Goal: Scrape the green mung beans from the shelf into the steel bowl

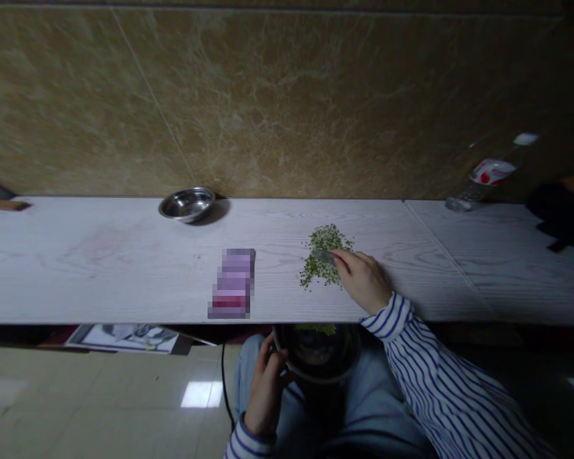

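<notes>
Small chopped green bits (323, 274), like cut herbs or scallion, lie scattered on the pale wood-grain table (138, 268). Over them, my right hand (366, 280) pinches a thin flat grey piece (322, 255) whose exact kind I cannot make out; it lies among the greens. Below the table's front edge, my left hand (269, 379) grips the left rim of a dark-looking bowl (330, 380), held above my lap. A patch of green bits shows inside that bowl at its far side, and the table edge partly hides it.
A small steel bowl (187, 205) stands near the wall. Left of the greens lies a blurred-out purple rectangle (233, 284). A plastic bottle (490, 173) with a white cap and a dark object (562, 210) are at the right. A wooden piece (4, 205) lies far left.
</notes>
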{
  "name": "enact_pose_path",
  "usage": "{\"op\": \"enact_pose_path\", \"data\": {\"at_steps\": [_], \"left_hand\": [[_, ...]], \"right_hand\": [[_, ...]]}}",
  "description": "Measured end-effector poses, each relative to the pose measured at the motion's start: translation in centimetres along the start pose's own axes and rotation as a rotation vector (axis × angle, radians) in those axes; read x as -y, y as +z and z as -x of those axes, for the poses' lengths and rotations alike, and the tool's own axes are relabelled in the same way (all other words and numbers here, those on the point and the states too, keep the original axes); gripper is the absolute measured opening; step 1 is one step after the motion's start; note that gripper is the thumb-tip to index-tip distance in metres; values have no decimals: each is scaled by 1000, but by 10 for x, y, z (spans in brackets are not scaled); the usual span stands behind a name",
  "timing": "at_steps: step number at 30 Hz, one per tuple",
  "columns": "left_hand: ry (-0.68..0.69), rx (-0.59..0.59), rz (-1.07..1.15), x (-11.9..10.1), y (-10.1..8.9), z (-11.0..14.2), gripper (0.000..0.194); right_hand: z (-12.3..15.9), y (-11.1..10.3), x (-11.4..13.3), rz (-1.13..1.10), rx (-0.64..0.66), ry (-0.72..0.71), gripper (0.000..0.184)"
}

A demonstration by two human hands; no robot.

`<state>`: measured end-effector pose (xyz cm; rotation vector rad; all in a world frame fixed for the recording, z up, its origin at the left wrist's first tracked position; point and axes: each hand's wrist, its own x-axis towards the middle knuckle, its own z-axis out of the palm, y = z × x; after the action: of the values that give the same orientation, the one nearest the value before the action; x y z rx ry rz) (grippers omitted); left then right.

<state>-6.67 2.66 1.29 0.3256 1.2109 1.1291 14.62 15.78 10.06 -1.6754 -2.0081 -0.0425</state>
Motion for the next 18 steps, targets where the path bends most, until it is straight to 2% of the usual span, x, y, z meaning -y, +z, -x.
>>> {"op": "enact_pose_path", "data": {"at_steps": [7, 13, 18], "left_hand": [[-5, 7, 31, 2, -7, -4, 41], [11, 26, 13, 2, -11, -4, 45], [10, 1, 7, 0, -11, -3, 52]], "right_hand": [[-18, 11, 16, 140, 87, -62, 26], [-17, 11, 26, 98, 179, -133, 23], [-9, 10, 25, 38, 188, -228, 25]]}}
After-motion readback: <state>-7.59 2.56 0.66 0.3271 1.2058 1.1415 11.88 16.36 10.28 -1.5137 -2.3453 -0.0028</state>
